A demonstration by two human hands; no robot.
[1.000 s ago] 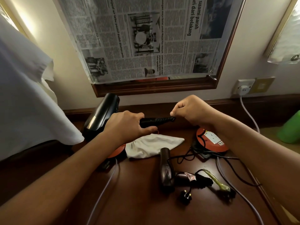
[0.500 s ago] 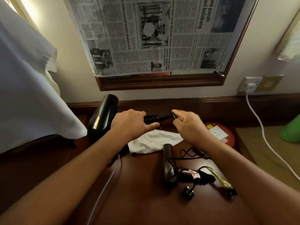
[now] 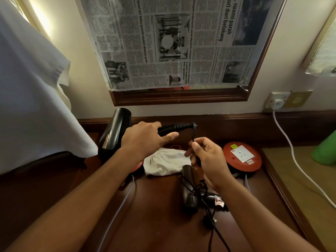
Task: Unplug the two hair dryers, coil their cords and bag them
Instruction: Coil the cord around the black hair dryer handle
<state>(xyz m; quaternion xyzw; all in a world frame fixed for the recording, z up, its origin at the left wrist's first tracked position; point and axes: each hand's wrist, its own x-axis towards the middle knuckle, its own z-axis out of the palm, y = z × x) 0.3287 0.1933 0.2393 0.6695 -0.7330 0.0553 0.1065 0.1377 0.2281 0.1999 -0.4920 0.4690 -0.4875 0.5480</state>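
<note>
Above the dark worktop [image 3: 156, 224], the left hand [image 3: 143, 140] curled its grip round the handle of the black hair dryer [image 3: 116, 131], while the right hand [image 3: 205, 159] pinched its cord [image 3: 194, 133] just below the handle end, near the second hair dryer [image 3: 188, 190] and white bag [image 3: 165, 163] lying beneath.

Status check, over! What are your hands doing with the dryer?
Left hand grips dryer handle. Right hand pinches its cord below the handle. Second dryer and bag wait on desk.
</note>
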